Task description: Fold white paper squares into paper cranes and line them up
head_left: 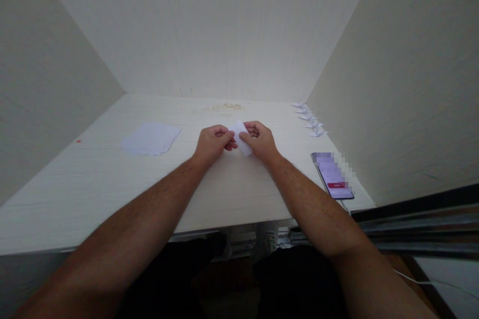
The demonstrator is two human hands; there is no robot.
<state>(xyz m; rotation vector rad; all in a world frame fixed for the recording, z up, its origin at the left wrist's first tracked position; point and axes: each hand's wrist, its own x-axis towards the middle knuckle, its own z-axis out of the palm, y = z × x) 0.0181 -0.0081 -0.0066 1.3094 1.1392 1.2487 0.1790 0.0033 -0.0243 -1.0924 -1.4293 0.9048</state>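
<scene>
Between my hands, just above the middle of the white table (224, 184), is a small piece of folded white paper (241, 138). My left hand (214, 142) pinches its left edge between thumb and fingertips. On the other side, my right hand (260, 140) grips the paper with the thumb on top and the fingers curled behind. The paper's underside and the exact folds cannot be made out.
A loose pile of white paper sheets (151, 138) lies at the left. Several folded paper figures (311, 120) stand in a row by the right wall. Nearer on the right lies a lit phone (333, 177) with a cable. Walls enclose the table on three sides.
</scene>
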